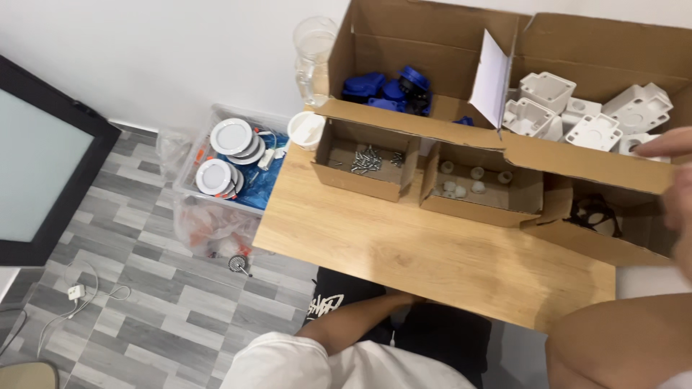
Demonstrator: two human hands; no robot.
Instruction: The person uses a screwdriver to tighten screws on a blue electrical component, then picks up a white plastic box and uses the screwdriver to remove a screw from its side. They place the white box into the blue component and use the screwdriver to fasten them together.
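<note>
The head view shows the right hand [674, 173] blurred at the right edge, open by the white plastic housings [591, 115] in the upper-right cardboard box [577, 155] on the tabletop [404, 245], light, rigid, probably best gripped by their square bases; left hand under the tabletop, unreadable.

My right hand [674, 173] hovers by brown corrugated cardboard, the big box [598, 155] matt and dry-looking; the white housings [584, 115] inside it are smooth, faintly glossy plastic, the blue parts [386, 88] glossier plastic. The small tray [364, 180] holds bright metal screws [367, 158]. The table [404, 248] looks like pale wood-grain laminate with a satin sheen, and the jug [313, 57] is clear, shiny plastic or glass
</note>
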